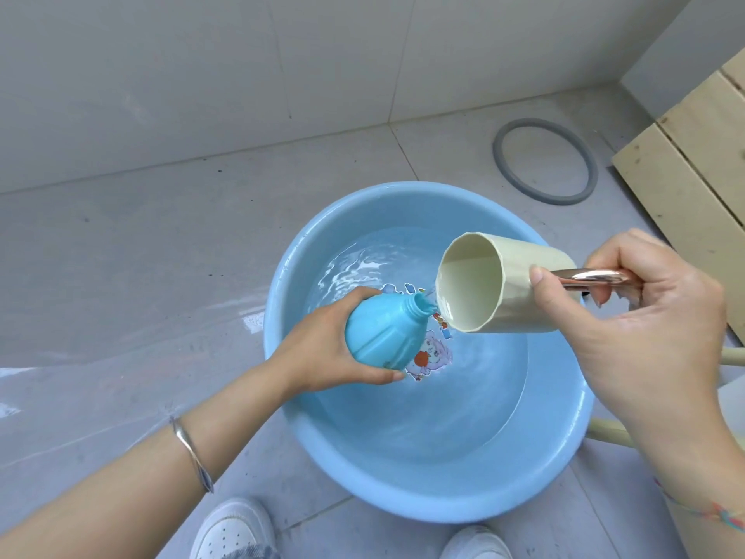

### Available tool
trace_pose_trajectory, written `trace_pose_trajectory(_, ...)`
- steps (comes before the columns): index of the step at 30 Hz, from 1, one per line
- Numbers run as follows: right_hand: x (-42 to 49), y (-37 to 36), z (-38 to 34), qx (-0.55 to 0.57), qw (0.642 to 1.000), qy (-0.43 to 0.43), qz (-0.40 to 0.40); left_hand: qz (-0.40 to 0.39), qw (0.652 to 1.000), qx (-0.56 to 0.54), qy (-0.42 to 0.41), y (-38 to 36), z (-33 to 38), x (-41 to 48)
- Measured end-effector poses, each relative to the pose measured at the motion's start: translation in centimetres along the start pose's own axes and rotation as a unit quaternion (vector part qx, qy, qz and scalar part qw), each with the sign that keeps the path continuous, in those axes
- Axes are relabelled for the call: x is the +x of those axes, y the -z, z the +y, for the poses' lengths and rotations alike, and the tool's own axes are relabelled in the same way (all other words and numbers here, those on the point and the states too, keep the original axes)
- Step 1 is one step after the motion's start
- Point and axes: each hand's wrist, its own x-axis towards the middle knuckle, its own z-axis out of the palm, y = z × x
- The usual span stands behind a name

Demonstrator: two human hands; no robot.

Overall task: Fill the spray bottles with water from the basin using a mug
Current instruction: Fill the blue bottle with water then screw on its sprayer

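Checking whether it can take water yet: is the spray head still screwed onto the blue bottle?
No: the blue bottle in the left hand shows a bare, open threaded neck facing the tilted mug.

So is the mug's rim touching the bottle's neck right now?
Cannot tell. In the head view the mug rim sits right beside the bottle mouth, with water between them; no clear gap or contact shows.

A round light-blue basin [282, 357] holding clear water with a cartoon print on its bottom sits on the floor, and above it a capless turquoise spray bottle [383, 332] tilts with its threaded neck just beside the lip of a cream, metal-handled mug [496, 284] tipped sideways.
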Motion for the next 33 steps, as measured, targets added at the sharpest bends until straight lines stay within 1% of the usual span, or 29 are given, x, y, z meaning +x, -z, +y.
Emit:
trace_pose_trajectory(9, 0.2, -0.2, -0.3, -0.032, 0.999, 0.03, -0.003, 0.002, 1.0, 0.004, -0.001, 0.0, 0.0, 0.0)
trace_pose_trajectory(22, 0.3, -0.7, -1.1, -0.081, 0.992, 0.099, -0.011, 0.001, 1.0, -0.002, 0.005, 0.0, 0.0, 0.0)
trace_pose_trajectory(26, 0.2, -0.9, -1.3, -0.083, 0.989, 0.124, -0.009, 0.001, 1.0, -0.005, 0.004, -0.1, -0.1, 0.0)
trace_pose_trajectory(33, 0.2, -1.3, -1.6, -0.12, 0.976, 0.182, -0.005, 0.004, 1.0, -0.013, 0.009, -0.1, -0.1, 0.1)
